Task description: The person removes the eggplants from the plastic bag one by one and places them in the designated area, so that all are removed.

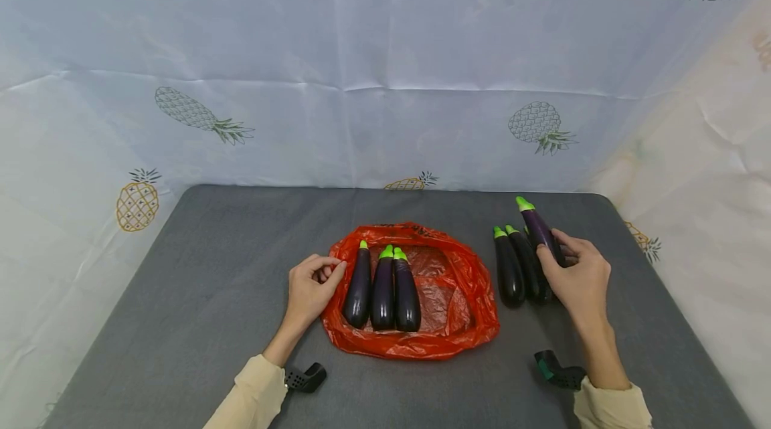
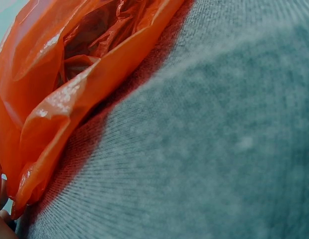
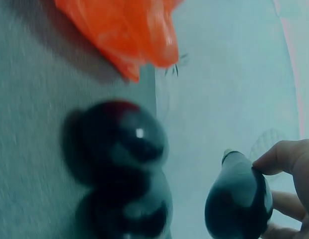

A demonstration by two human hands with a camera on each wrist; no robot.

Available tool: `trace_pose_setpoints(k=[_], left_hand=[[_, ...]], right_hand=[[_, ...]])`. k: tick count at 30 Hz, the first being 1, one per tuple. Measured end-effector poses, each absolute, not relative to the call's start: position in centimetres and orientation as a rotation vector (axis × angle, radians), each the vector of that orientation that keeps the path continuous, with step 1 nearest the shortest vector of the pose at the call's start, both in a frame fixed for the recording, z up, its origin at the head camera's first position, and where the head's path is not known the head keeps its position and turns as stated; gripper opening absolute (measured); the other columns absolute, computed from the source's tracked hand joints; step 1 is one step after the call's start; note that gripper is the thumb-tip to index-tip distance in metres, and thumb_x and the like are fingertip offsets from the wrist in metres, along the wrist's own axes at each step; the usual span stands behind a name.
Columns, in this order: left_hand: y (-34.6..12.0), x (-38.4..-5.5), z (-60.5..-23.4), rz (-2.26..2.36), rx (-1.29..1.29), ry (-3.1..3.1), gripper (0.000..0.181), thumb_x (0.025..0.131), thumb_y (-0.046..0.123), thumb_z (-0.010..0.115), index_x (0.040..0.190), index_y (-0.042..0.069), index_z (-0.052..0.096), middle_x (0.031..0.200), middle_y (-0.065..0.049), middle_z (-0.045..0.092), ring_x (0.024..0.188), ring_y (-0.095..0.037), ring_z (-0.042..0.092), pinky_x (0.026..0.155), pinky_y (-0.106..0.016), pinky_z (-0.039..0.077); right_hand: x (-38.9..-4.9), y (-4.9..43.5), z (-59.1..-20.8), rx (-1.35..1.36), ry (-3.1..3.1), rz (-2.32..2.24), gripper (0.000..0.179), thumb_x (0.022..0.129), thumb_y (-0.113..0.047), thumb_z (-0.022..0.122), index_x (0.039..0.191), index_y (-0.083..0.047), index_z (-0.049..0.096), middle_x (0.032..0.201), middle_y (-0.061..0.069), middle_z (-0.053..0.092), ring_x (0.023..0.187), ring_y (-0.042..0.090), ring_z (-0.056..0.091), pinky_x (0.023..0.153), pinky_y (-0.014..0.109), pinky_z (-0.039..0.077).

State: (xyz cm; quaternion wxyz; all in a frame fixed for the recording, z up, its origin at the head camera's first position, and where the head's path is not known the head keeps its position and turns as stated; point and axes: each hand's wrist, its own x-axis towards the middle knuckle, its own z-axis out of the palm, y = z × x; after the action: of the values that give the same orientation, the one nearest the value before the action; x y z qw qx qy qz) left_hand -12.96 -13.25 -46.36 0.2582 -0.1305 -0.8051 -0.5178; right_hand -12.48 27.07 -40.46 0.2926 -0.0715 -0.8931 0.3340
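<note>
A red plastic bag (image 1: 476, 282) lies spread with its mouth up and its rim rolled down. Three dark purple eggplants (image 1: 383, 292) with green stem ends lie side by side in its left half. My left hand (image 1: 310, 288) pinches the bag's left rim between thumb and finger; in the left wrist view only bits of the fingers (image 2: 1, 226) show, at the rim. Off to the right, my right hand (image 1: 578, 275) grips another eggplant (image 1: 538, 227), its stem end tipped up and away. The right wrist view shows this eggplant (image 3: 238, 199) raised, thumb and fingers around its sides.
More eggplants (image 1: 509, 275) lie close together on the grey table (image 1: 211, 282), right of the bag and beside my right hand, partly covered by the held one. A pale cloth (image 1: 373, 134) with pineapple prints hangs behind the table's far edge.
</note>
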Motion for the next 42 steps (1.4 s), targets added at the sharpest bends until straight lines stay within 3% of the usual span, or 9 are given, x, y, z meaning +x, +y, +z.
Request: trace_pose_setpoints(k=[6, 9, 12, 17, 24, 28, 32, 36, 42], left_hand=[[-13.2, -12.9, -46.3, -1.407, -0.358, -2.181, 0.005, 0.076, -0.002, 0.072, 0.076, 0.001, 0.068, 0.06, -0.01, 0.051, 0.052, -0.018, 0.044, 0.048, -0.022, 0.035], [-13.3, -13.0, -46.4, -1.412, -0.36, -2.181, 0.004, 0.076, -0.002, 0.072, 0.076, 0.0, 0.068, 0.06, -0.01, 0.05, 0.052, -0.018, 0.044, 0.048, -0.022, 0.035], [-13.3, -13.0, -46.4, -1.416, -0.354, -2.189, 0.004, 0.076, -0.001, 0.072, 0.076, 0.002, 0.068, 0.06, -0.009, 0.05, 0.052, -0.018, 0.044, 0.049, -0.022, 0.035], [-13.2, -13.0, -46.6, -1.407, -0.358, -2.186, 0.005, 0.076, -0.001, 0.072, 0.077, 0.002, 0.069, 0.06, -0.008, 0.05, 0.052, -0.017, 0.044, 0.049, -0.022, 0.035], [-13.2, -13.1, -46.7, -1.397, -0.373, -2.173, 0.005, 0.075, -0.003, 0.072, 0.076, 0.0, 0.068, 0.059, -0.008, 0.049, 0.051, -0.017, 0.043, 0.048, -0.022, 0.035], [-13.2, -13.1, -46.7, -1.396, -0.375, -2.174, 0.005, 0.076, -0.001, 0.072, 0.076, 0.001, 0.068, 0.059, -0.009, 0.049, 0.051, -0.017, 0.044, 0.048, -0.022, 0.034], [-13.2, -13.1, -46.7, -1.408, -0.365, -2.186, 0.005, 0.076, 0.0, 0.073, 0.077, 0.002, 0.069, 0.059, -0.009, 0.05, 0.051, -0.018, 0.044, 0.048, -0.022, 0.034], [-13.2, -13.1, -46.6, -1.413, -0.353, -2.199, 0.005, 0.076, 0.0, 0.073, 0.077, 0.002, 0.069, 0.06, -0.009, 0.05, 0.052, -0.019, 0.044, 0.049, -0.023, 0.035], [-13.2, -13.0, -46.5, -1.409, -0.353, -2.204, 0.004, 0.076, 0.0, 0.073, 0.077, 0.002, 0.069, 0.06, -0.009, 0.05, 0.051, -0.018, 0.044, 0.048, -0.023, 0.035]], right_hand=[[-12.8, 29.0, -40.5, -0.246, -2.373, 0.868, 0.034, 0.079, -0.015, 0.068, 0.111, -0.005, 0.067, 0.104, 0.019, 0.062, 0.077, 0.017, 0.056, 0.062, 0.008, 0.034], [-12.9, 29.9, -40.6, -0.282, -2.382, 0.867, 0.034, 0.08, -0.017, 0.066, 0.112, -0.005, 0.067, 0.106, 0.02, 0.062, 0.08, 0.021, 0.058, 0.062, 0.008, 0.034], [-13.1, 30.8, -41.0, -0.337, -2.39, 0.884, 0.035, 0.081, -0.02, 0.065, 0.113, -0.007, 0.066, 0.108, 0.021, 0.061, 0.085, 0.032, 0.059, 0.06, 0.018, 0.039], [-13.5, 32.1, -42.0, -0.401, -2.377, 0.917, 0.036, 0.082, -0.025, 0.065, 0.115, -0.011, 0.066, 0.111, 0.021, 0.061, 0.088, 0.028, 0.06, 0.064, 0.033, 0.042], [-15.0, 36.5, -46.1, -0.455, -2.393, 0.886, 0.039, 0.08, -0.037, 0.068, 0.116, -0.024, 0.066, 0.115, 0.014, 0.061, 0.093, 0.026, 0.061, 0.062, 0.012, 0.036], [-16.0, 39.1, -49.0, -0.464, -2.466, 0.827, 0.043, 0.079, -0.048, 0.065, 0.12, -0.034, 0.061, 0.122, 0.009, 0.059, 0.099, 0.027, 0.061, 0.066, 0.021, 0.042], [-16.0, 39.6, -49.6, -0.427, -2.51, 0.803, 0.047, 0.08, -0.052, 0.062, 0.121, -0.03, 0.061, 0.122, 0.01, 0.059, 0.1, 0.032, 0.06, 0.067, 0.026, 0.042], [-15.6, 39.4, -49.3, -0.382, -2.534, 0.785, 0.049, 0.08, -0.052, 0.061, 0.121, -0.023, 0.062, 0.119, 0.013, 0.06, 0.097, 0.033, 0.06, 0.064, 0.022, 0.037], [-14.3, 36.9, -46.8, -0.374, -2.567, 0.806, 0.043, 0.086, -0.037, 0.061, 0.121, -0.013, 0.062, 0.117, 0.022, 0.059, 0.098, 0.039, 0.058, 0.076, 0.048, 0.043]])
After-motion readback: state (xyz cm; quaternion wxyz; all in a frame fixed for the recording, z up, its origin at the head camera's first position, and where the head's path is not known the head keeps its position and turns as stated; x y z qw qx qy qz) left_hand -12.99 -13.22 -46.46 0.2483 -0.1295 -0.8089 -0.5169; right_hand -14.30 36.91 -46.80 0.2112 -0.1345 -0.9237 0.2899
